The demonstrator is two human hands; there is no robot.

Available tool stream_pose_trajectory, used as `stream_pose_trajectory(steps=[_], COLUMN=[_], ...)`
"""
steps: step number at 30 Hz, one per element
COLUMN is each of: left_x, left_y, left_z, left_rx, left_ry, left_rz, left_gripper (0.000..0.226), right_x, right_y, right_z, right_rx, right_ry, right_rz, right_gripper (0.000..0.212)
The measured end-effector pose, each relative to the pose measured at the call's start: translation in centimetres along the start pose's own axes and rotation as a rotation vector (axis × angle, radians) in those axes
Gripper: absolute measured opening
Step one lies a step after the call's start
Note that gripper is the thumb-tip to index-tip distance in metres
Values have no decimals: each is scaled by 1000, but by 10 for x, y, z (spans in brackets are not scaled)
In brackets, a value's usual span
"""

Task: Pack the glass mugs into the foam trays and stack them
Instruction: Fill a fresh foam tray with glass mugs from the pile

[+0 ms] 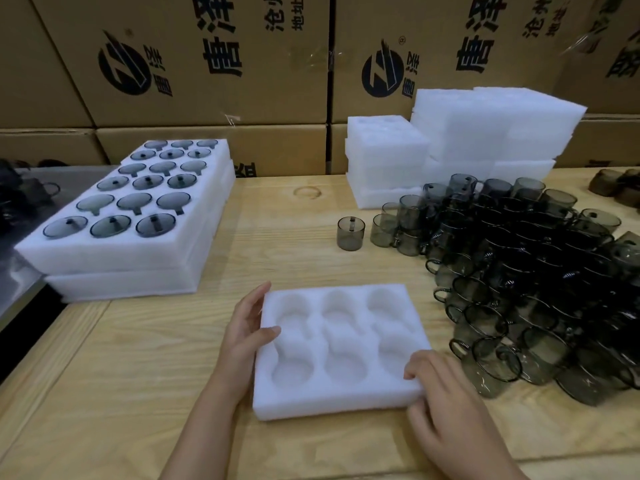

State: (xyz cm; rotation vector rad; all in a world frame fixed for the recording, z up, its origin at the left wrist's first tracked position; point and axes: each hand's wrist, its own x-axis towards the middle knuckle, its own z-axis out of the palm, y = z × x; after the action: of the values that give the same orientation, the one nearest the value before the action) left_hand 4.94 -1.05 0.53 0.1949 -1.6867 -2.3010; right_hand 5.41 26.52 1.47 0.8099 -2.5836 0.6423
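As a person steadies an empty foam tray point(329, 405) on a pale wooden table point(138, 375), both hands clamp its edges. The left hand point(244, 327) grips the tray's left side, thumb laid over the top and fingers along the wall. The right hand point(446, 393) holds the near right corner, its fingers curled over the rim. The two hands sit well apart, with the tray between them. The tray lies flat at the table's near middle, and its round hollows hold nothing.

To the right, a dense pile of smoky glass mugs point(536, 289) crowds the tabletop, many lying on their sides with handles showing. One mug point(350, 233) stands alone just left of the pile.

On the far left, a stack of packed trays point(114, 271) shows dark glass pieces seated in rows of three across its top layer. Spare foam trays point(388, 157) and thicker foam slabs point(498, 126) are stacked behind the mugs. Printed cardboard boxes point(207, 64) form a wall at the back.
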Motion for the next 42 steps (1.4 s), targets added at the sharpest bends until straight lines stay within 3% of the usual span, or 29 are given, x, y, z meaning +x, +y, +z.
stream_pose_trajectory(steps=[3, 5, 7, 10, 13, 17, 21, 27, 30, 33, 36, 39, 42], left_x=[1, 2, 2, 2, 4, 5, 6, 7, 8, 11, 20, 27, 29], left_y=[-2, -3, -3, -4, -5, -8, -11, -3, 13, 37, 57, 65, 64], left_z=[-2, -2, -1, -2, -2, -4, -6, -2, 6, 22, 41, 46, 42], left_rx=[3, 13, 1, 18, 45, 38, 36, -15, 153, 270, 296, 261, 177], left_ry=[17, 17, 10, 16, 43, 34, 24, 65, 80, -99, -292, -470, -475], left_rz=[-5, 0, -9, -2, 29, 49, 59, 72, 194, 285, 165, -38, -56], left_gripper=[71, 70, 69, 69, 74, 69, 65, 51, 46, 42, 31, 36, 42], right_x=[-4, -9, -12, -12, -15, -20, -19, -3, 21, 49, 79, 103, 122], right_y=[1, 5, 15, 34, 49, 52, 50, 27, 8, -13, -35, -50, -57], right_z=[-7, -12, -16, -14, -8, -2, -4, -36, -50, -49, -42, -33, -26], right_rx=[-34, -15, -22, -221, -351, -330, -253, -113, -3, 122, 359, 491, 656], right_ry=[29, 144, 319, 488, 461, 402, 389, 503, 443, 312, 44, -122, -204], right_rz=[-41, -34, 50, 262, 366, 362, 362, 317, 253, 166, 96, 6, 24], right_gripper=[45, 49, 43, 40, 44, 42, 24, 40, 36, 20, 11, 12, 22])
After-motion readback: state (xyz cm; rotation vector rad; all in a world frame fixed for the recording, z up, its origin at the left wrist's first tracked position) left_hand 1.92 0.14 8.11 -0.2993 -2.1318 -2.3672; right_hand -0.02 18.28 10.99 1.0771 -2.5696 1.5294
